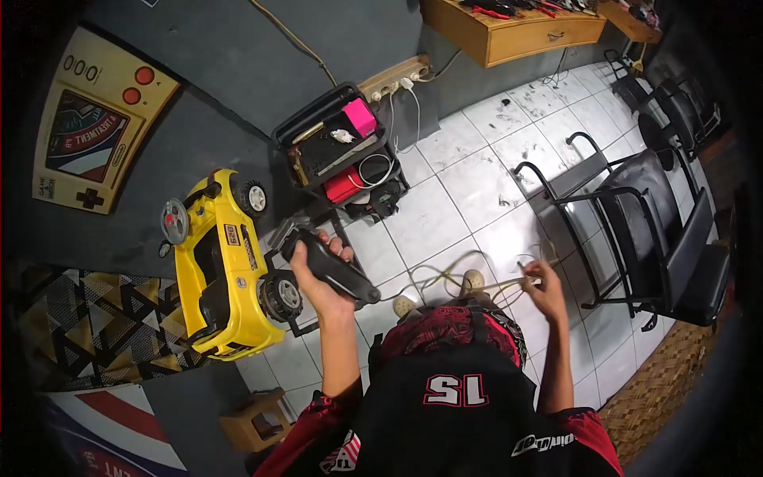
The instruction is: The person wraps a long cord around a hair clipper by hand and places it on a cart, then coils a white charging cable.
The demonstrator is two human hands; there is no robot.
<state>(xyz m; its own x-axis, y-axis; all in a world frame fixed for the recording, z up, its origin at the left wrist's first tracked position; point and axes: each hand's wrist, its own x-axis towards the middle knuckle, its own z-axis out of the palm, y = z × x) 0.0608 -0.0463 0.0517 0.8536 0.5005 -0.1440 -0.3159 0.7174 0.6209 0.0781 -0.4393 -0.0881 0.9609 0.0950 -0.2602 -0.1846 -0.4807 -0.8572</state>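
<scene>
The left hand [319, 280] is closed round the black tool [338, 269], which lies against its palm, right of the yellow car [238, 290]. The right hand [545, 296] pinches a thin cord [505, 285] over the white floor [433, 208].

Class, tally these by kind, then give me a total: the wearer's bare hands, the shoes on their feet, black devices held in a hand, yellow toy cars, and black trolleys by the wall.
Bare hands: 2 (left hand, right hand)
Shoes: 2
Black handheld device: 1
Yellow toy car: 1
Black trolley: 1
Total: 7
</scene>
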